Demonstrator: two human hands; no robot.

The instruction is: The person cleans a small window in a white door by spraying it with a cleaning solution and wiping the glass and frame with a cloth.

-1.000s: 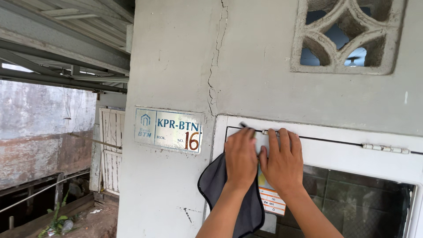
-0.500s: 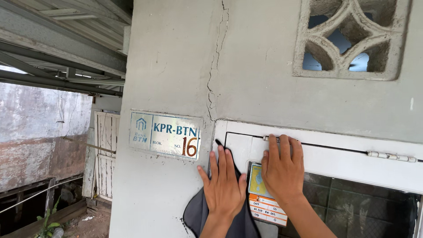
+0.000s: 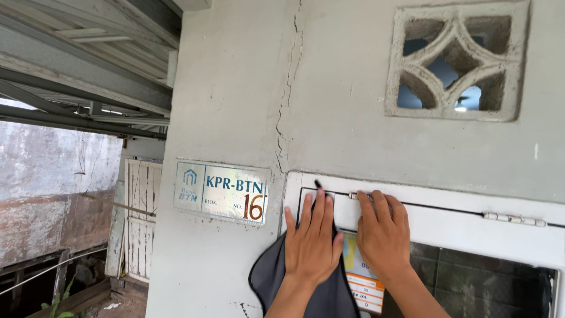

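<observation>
My left hand lies flat with fingers spread, pressing a dark grey cloth against the upper left corner of a white window frame. The cloth hangs down below my palm. My right hand rests flat on the same frame just to the right, its fingertips by a small white hinge. A coloured sticker on the glass shows between my two hands.
A cracked grey wall holds a metal house-number plate left of the window and a patterned concrete vent block above. A second hinge sits farther right. To the left lie a white wooden gate and a stained wall.
My left hand slid the cloth left and down off the frame corner, then back up onto it. My right hand stayed on the frame. The view shifted slightly.
</observation>
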